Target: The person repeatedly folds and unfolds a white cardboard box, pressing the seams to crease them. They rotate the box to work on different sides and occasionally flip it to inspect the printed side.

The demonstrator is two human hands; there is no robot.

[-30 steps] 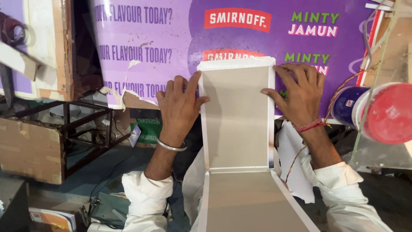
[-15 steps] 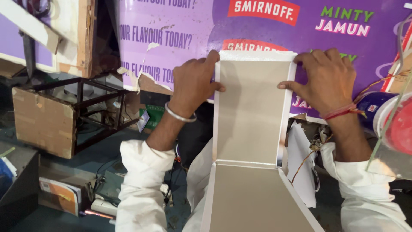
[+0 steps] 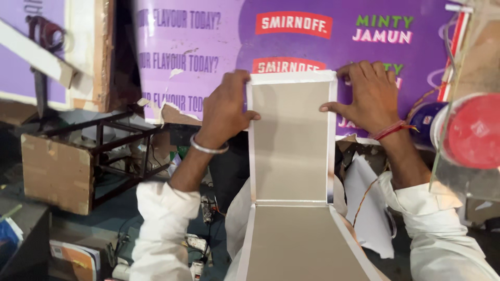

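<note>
At nine o'clock a cardboard-faced block (image 3: pixel 52 171) sits fixed to a dark metal frame (image 3: pixel 122 151), with a stack of booklets (image 3: pixel 73 257) on the floor at seven o'clock. Moving in, the left hand (image 3: pixel 224 112) clamps the left edge of a folded grey board (image 3: pixel 290 140), thumb laid across the front face and fingers wrapped behind, a metal bangle (image 3: pixel 207 147) on the wrist. The board stands upright at the centre, white-rimmed, its upper panel rising toward twelve o'clock and its lower panel spreading out toward six o'clock from a crease. The right hand (image 3: pixel 372 96) pinches the top right corner at one o'clock, thumb on the front edge and fingers spread behind, a red thread (image 3: pixel 391 130) round the wrist. Behind stands a purple poster (image 3: pixel 312 36). At three o'clock a clear container with a red lid (image 3: pixel 474 130) juts in close.
</note>
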